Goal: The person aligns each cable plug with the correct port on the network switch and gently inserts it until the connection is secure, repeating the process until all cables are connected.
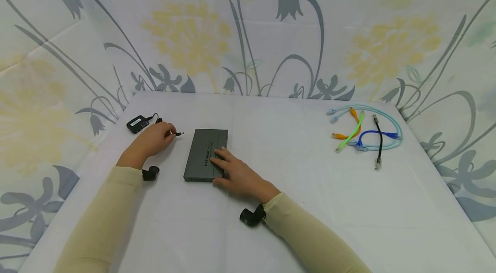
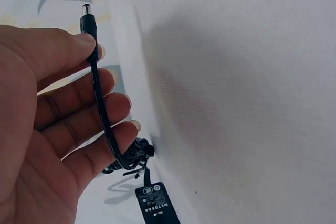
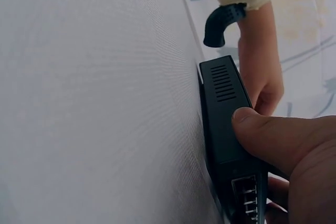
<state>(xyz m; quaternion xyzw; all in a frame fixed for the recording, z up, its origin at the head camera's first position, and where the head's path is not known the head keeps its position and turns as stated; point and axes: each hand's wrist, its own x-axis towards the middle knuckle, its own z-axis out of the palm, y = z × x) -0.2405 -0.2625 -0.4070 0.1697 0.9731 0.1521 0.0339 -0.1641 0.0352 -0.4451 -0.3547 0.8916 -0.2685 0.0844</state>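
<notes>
My left hand [image 1: 158, 137] pinches the black barrel plug [image 2: 88, 24] of a power cord between thumb and forefinger, its metal tip pointing away from the hand. The other fingers lie loosely behind the cord [image 2: 101, 103]. To the right of the plug, apart from it, a dark grey NETGEAR network switch [image 1: 199, 152] lies flat on the table. My right hand [image 1: 242, 178] rests on the switch's right part, fingers spread over the top. In the right wrist view the thumb [image 3: 257, 129] presses the vented side wall, beside a row of ports [image 3: 245, 198].
A black power adapter [image 1: 137, 124] lies at the back left, its cord bundled beside it. At the back right lie several network cables: a coiled light blue one [image 1: 399, 124], plus orange [image 1: 360, 124], green [image 1: 350, 133], dark blue [image 1: 373, 131] and black [image 1: 381, 141] ones. Patterned cloth [image 1: 248, 49] hangs behind the table.
</notes>
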